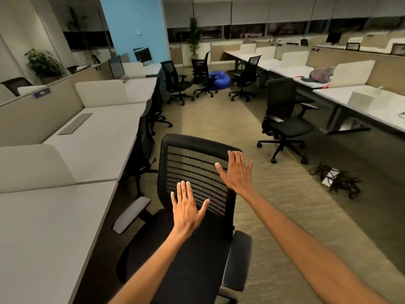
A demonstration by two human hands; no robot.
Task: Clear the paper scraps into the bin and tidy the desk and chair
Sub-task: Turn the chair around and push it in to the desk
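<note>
Your left hand point(186, 209) is spread flat, fingers splayed, over the lower mesh back of the chair point(197, 172); contact unclear. Your right hand point(237, 172), also spread, holds nothing, near the backrest's upper right edge. Chair stands just beside the desk point(54, 227) on your left. Farther off, cables point(337, 178) lie on carpet.

Black mesh chair point(192, 172) beside white bench point(54, 227), left hand point(186, 209) and right hand point(237, 174) spread open before its backrest, tangled cables point(337, 178) on carpet.
</note>
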